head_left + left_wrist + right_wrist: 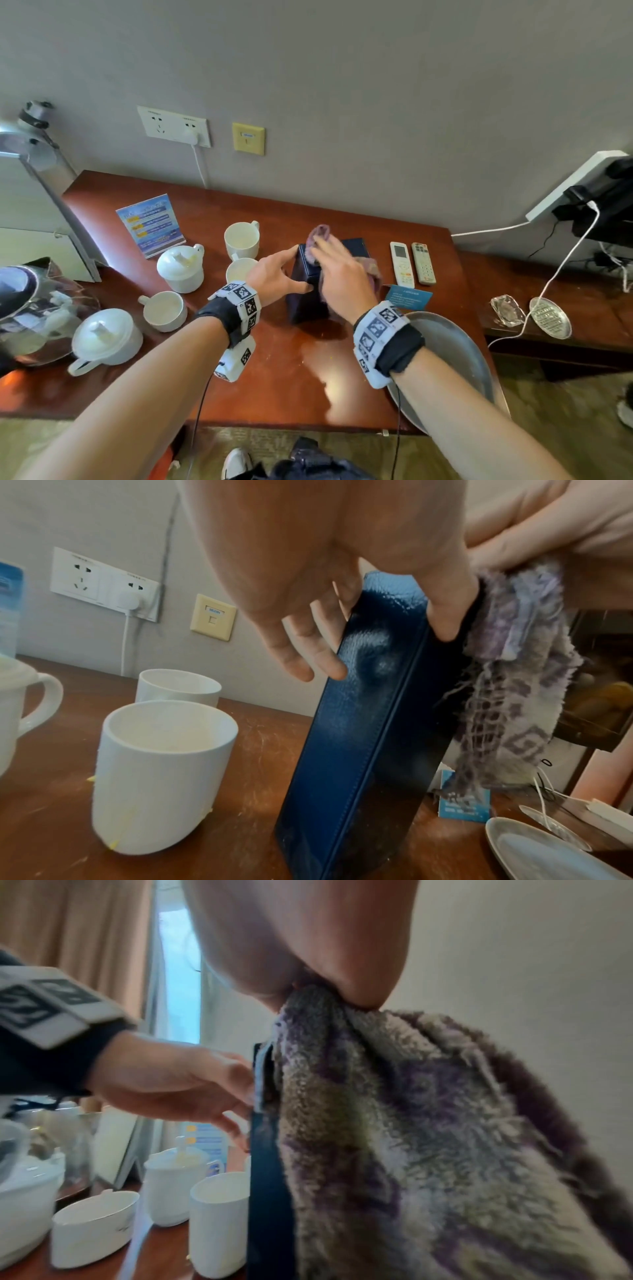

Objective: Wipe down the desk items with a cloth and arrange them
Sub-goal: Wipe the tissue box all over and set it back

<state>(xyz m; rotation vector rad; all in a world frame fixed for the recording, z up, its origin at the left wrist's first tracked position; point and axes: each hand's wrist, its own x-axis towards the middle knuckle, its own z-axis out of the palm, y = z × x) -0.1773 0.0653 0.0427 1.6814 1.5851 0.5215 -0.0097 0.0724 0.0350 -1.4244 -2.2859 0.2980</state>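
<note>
So, nearest at 5 o'clock a grey oval metal tray (455, 346) overhangs the front edge of the glossy red-brown wooden bench (291, 377). At 9 o'clock, two white lidded ceramic cups (106, 337) w/ a low white cup (164, 310) between them, and a clear glass kettle (30, 308) at the far left edge.

Centre: a tall dark-blue leather-look box (359, 723) stands upright on the bench. Left hand (274, 274) steadies it, thumb on the near face, fingers (308, 653) spread and touching the left side, not curled round. Right hand (339, 270) lies flat over the top, pressing a frayed purple-and-cream terry cloth (411, 1150) onto the box; cloth hangs down the box's right side. Fingers straight, so neither hand is clenched.

Just left of the box, two plain white mugs (164, 772), one behind the other. At 3 o'clock, a small blue card (409, 296), then two white remote controls (412, 262) side by side. Farther back at 11 o'clock, a blue printed stand-up sign (150, 224). On the grey wall beyond: white double socket (174, 126) w/ plug in, and a yellow data port plate (248, 138).
</note>
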